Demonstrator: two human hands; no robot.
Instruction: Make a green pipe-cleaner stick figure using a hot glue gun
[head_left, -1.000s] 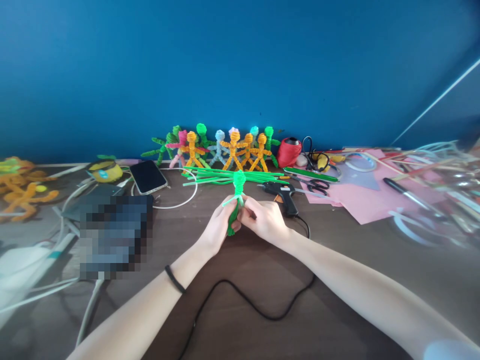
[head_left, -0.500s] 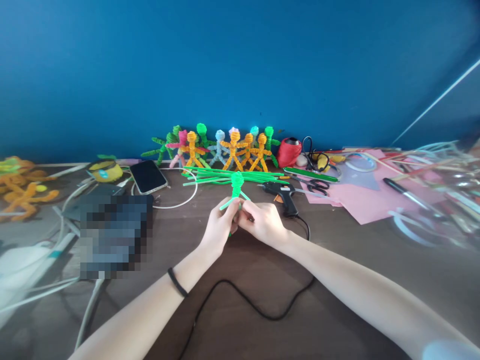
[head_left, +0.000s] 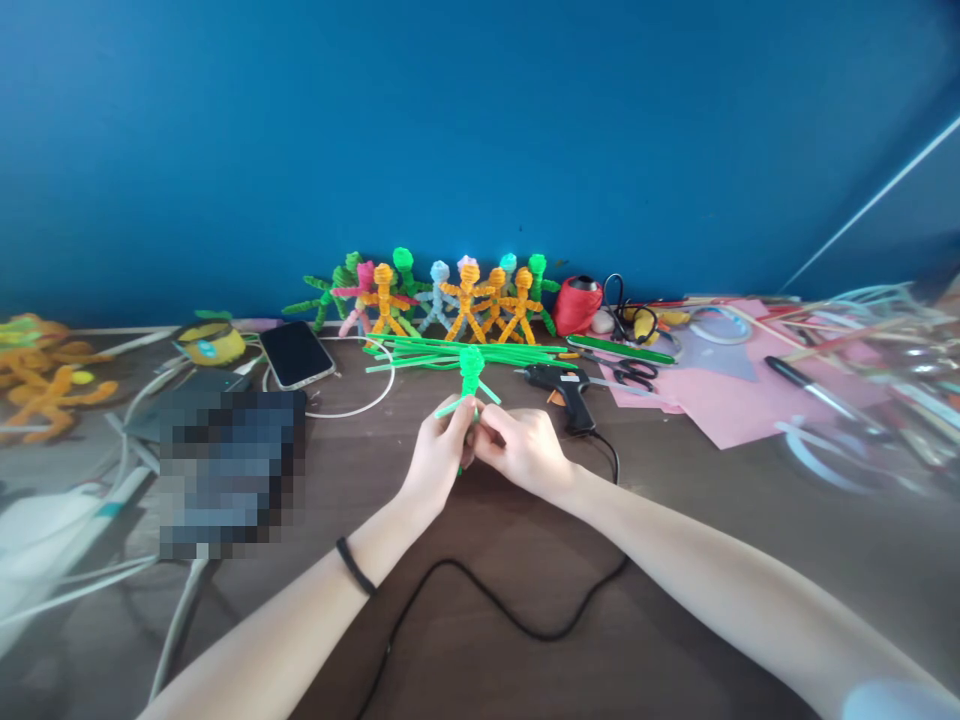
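Observation:
Between my hands is a bright green pipe-cleaner figure point(head_left: 471, 370), its wound head upright and two straight arm ends poking out at the sides. My left hand point(head_left: 445, 440) is closed on its body from the left, thumb on top. My right hand point(head_left: 523, 443) pinches the same figure from the right, thumb and forefinger together. Fingers hide its lower part, though a bit of green shows under the left hand. Just behind lies a bundle of loose green pipe cleaners point(head_left: 420, 348).
Finished pipe-cleaner figures point(head_left: 469, 295) stand along the blue wall. To the right are a black glue gun point(head_left: 570, 395) with its cord, scissors point(head_left: 636, 373), pink paper point(head_left: 720, 410) and a marker point(head_left: 806, 385). A phone point(head_left: 296, 353), white cables and orange figures point(head_left: 56, 400) lie to the left.
The hands have barely moved. The green figure has tipped very slightly to the left, and its arm ends have shifted a little with it.

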